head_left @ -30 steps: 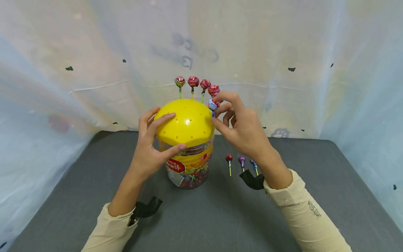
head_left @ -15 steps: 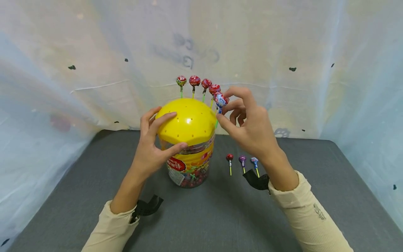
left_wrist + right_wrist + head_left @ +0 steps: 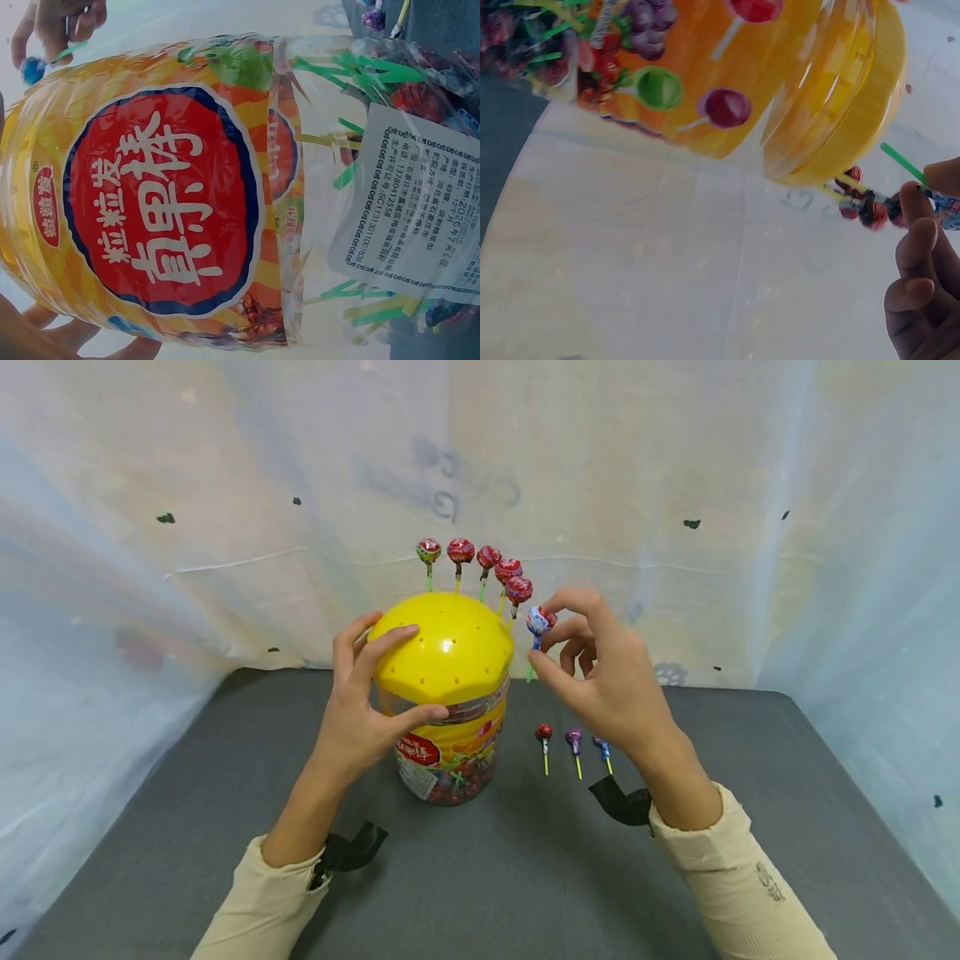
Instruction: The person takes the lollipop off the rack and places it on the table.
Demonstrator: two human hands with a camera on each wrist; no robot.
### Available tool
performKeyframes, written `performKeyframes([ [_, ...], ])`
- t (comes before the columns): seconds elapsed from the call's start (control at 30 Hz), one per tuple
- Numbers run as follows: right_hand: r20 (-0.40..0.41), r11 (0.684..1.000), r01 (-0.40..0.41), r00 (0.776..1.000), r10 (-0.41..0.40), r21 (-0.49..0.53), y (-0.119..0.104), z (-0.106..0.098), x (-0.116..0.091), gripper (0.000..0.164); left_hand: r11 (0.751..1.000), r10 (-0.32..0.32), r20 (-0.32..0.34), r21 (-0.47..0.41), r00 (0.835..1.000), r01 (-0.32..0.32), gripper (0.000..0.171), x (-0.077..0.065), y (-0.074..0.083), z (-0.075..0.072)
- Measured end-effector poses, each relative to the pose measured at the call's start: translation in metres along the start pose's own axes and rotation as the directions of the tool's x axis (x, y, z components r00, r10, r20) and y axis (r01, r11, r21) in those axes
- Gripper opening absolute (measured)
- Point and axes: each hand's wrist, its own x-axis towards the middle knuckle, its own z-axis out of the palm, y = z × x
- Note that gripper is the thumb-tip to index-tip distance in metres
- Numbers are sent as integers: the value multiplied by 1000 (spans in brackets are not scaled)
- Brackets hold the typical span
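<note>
One blue-white-red lollipop (image 3: 538, 622), green stick (image 3: 902, 163), pinched by right fingers (image 3: 583, 601), left fingers (image 3: 384, 649) curved around glossy yellow lid (image 3: 450, 647)

Pale sheeting (image 3: 600, 460) hangs from nine o'clock through twelve to three, dotted with small dark patches (image 3: 692, 524); a dark grey tabletop (image 3: 480, 885) spreads toward six o'clock.

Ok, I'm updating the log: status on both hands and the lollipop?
Left hand holds yellow lid. Right hand pinches blue-wrapped lollipop, apart from lid. Nothing seen between; five lollipops stand along far side.
</note>
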Motion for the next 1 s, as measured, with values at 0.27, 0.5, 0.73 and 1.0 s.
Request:
performKeyframes([
  [0.27,-34,995,-74,997,72,-64,13,-9,-35,51,1000,-2,-6,26,1000,2,84,0,0,1],
  [0.5,-36,992,-88,996,85,-91,28,-8,-64,50,1000,-5,-10,0,1000,5,82,-1,0,3],
  [0.73,-20,994,-80,997,79,-68,35,-6,-72,50,1000,-14,-26,-19,1000,13,79,-4,-1,6],
  [1.0,-28,990,-112,994,110,-85,43,-12,-75,50,1000,3,-23,-22,1000,-4,78,-1,-2,6],
])
